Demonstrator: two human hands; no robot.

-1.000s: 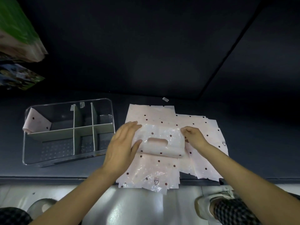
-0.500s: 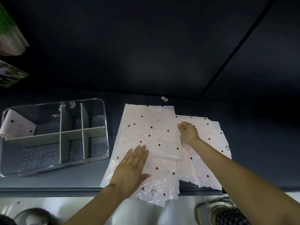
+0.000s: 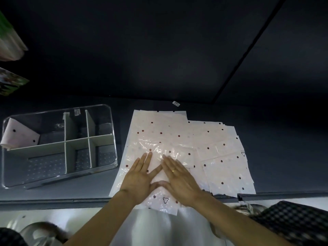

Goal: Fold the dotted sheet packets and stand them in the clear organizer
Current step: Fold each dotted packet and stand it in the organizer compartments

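— What do you have in the centre of the frame?

— I see my left hand [image 3: 142, 176] and right hand [image 3: 179, 178] lying flat, fingers straight, pressing the top dotted packet [image 3: 159, 139] on the pile [image 3: 225, 157]; thumbs touching.

— And the organizer?

— The clear organizer [image 3: 58, 144] sits at middle left, beside the pile. One folded packet [image 3: 19, 137] leans in its upper-left compartment.

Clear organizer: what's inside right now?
Clear organizer: one folded dotted packet leans in the far-left compartment. White dividers; other compartments look empty. Nothing appears hidden.
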